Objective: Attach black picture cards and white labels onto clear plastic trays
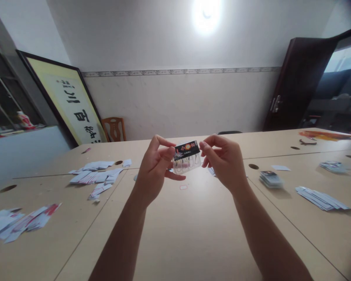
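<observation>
Above the table I hold up a small clear plastic box of fish hooks (188,164), tilted slightly, with a black printed label (187,150) across its upper part. Several dark hooks show through the clear part below the label. My left hand (156,166) grips the box's left side, with the thumb at the label's edge and a finger stretched underneath. At the upper right corner, my right hand (224,159) pinches the edge between thumb and fingertips. Whether the right fingertips hold the box itself or the label's end is too small to see.
Stacked clear boxes (270,179) stand at right, near a row of white paper slips (323,199) and another pile of packets (334,167). Paper slips (98,175) lie scattered at left, with more (32,221) nearer. A small red-bordered label (183,187) lies on the tabletop (190,234).
</observation>
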`<state>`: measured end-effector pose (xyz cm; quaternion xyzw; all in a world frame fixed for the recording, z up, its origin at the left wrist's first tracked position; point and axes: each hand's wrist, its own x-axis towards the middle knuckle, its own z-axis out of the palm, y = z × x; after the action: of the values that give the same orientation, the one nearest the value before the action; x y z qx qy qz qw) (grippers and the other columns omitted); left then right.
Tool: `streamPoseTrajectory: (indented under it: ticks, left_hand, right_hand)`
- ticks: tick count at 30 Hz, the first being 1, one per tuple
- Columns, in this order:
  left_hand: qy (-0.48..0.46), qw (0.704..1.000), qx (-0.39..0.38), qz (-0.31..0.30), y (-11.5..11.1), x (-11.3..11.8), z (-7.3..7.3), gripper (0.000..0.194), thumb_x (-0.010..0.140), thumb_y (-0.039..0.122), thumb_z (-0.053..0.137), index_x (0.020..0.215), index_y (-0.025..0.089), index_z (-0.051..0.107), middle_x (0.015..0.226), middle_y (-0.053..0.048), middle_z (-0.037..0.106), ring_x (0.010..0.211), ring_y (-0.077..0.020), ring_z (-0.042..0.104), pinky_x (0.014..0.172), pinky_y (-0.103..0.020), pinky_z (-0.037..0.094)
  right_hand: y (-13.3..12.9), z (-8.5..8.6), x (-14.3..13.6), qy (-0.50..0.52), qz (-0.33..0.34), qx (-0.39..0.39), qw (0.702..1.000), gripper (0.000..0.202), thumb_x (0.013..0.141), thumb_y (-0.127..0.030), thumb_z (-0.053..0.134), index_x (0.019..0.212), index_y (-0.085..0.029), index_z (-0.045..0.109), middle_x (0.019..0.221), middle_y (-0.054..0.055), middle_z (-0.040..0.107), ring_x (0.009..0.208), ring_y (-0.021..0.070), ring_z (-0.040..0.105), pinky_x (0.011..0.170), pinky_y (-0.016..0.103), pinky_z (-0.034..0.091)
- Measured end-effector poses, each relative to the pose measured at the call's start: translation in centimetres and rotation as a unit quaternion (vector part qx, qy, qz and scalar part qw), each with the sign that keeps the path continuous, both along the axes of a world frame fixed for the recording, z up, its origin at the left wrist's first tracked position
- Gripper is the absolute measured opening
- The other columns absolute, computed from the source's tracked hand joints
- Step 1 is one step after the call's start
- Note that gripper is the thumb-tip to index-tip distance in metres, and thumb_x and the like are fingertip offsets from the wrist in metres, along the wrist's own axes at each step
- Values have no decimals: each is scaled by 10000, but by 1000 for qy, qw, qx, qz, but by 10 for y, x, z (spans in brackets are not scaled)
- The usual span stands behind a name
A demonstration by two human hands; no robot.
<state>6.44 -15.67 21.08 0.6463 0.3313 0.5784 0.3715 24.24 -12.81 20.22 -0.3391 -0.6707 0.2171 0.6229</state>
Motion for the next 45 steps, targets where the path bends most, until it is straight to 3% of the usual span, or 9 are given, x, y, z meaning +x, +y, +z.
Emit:
streamPoseTrajectory:
  ticks: [7, 17, 26, 36, 42, 45]
  left_hand:
    - [-9, 999, -18, -28, -1, 0, 2, 353, 850, 481, 655, 933, 219, 433, 883, -3, 698, 621, -160, 704, 479, -306, 630]
    - [-11, 998, -31, -56, 1, -3, 3, 365, 853, 487, 655, 959, 224, 425, 915, -27, 708, 685, -218, 737, 454, -296, 620]
    - [18, 999, -16, -32, 1, -9, 5, 466, 745, 346, 796, 1007, 220, 432, 957, -47, 729, 751, -232, 738, 505, -302, 642]
    - [-19, 997, -24, -75, -4, -10, 7, 315, 848, 400, 672, 978, 213, 456, 893, -15, 704, 670, -194, 727, 494, -330, 645]
    - [-44, 999, -14, -27, 8, -4, 1, 323, 847, 433, 663, 953, 216, 448, 921, -3, 668, 661, -183, 727, 497, -319, 641]
    - [-47, 998, 10, 30, 17, 1, -5, 342, 840, 462, 664, 956, 218, 454, 908, 0, 642, 638, -154, 711, 454, -257, 614]
  right_hand:
    - [-1, -1, -3, -7, -23, 17, 1000, 288, 831, -439, 668, 724, -188, 576, 651, -25, 610, 428, 56, 515, 409, 204, 367]
    - [3, -3, -5, -2, 0, 5, 1000, 252, 845, -407, 653, 747, -181, 601, 616, -29, 593, 438, 62, 526, 411, 199, 377]
    - [1, 2, 3, 18, 105, -41, 993, 231, 793, -393, 723, 837, -177, 655, 651, -7, 670, 492, 95, 591, 491, 239, 493]
    - [6, 3, 17, 15, 210, -58, 976, 281, 768, -412, 763, 916, -190, 675, 765, 20, 723, 589, 121, 644, 543, 260, 540]
    - [23, -9, 3, 10, 148, -36, 988, 327, 835, -482, 679, 999, -200, 670, 781, 21, 715, 606, 124, 636, 560, 271, 554]
    - [27, -15, -12, -3, 101, -19, 995, 372, 872, -519, 615, 1074, -210, 663, 910, 44, 721, 678, 148, 668, 604, 303, 577]
